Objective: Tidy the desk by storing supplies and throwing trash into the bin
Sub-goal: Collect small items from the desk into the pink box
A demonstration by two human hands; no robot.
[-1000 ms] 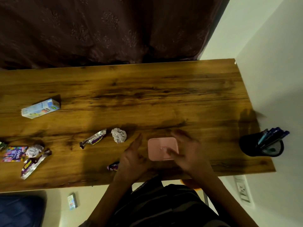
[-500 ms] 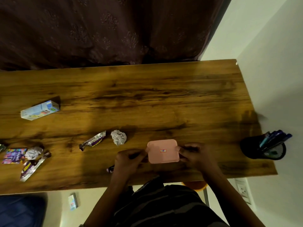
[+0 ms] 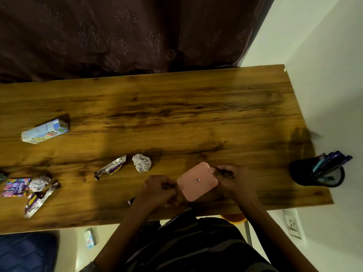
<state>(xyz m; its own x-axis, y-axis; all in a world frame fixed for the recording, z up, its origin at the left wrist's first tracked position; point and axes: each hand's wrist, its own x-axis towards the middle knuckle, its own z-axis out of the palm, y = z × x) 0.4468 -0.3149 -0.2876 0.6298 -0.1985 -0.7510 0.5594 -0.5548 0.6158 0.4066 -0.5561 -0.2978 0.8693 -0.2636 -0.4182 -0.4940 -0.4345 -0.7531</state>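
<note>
A small pink box (image 3: 197, 181) with a tiny sticker on its lid sits tilted near the front edge of the wooden desk (image 3: 176, 114). My left hand (image 3: 159, 190) grips its left side with curled fingers, and my right hand (image 3: 233, 178) grips its right side. Trash lies to the left: a crumpled paper ball (image 3: 141, 162), a purple and silver wrapper (image 3: 111, 167), a milk carton (image 3: 45, 131), and a cluster with a colourful candy pack (image 3: 15, 187), another paper ball (image 3: 39, 183) and a second wrapper (image 3: 38, 202). One dark wrapper (image 3: 131, 201) peeks out under my left wrist.
A black mesh pen holder (image 3: 317, 174) full of pens stands at the desk's right end by the white wall. A dark curtain hangs behind the desk. On the floor below lie a small carton (image 3: 90, 238) and a blue cushion (image 3: 27, 252). A wall socket (image 3: 292, 224) sits low right.
Both hands went from hovering over the pink box to gripping its two sides. The box has since turned and tilted, its right end swinging away from me.
</note>
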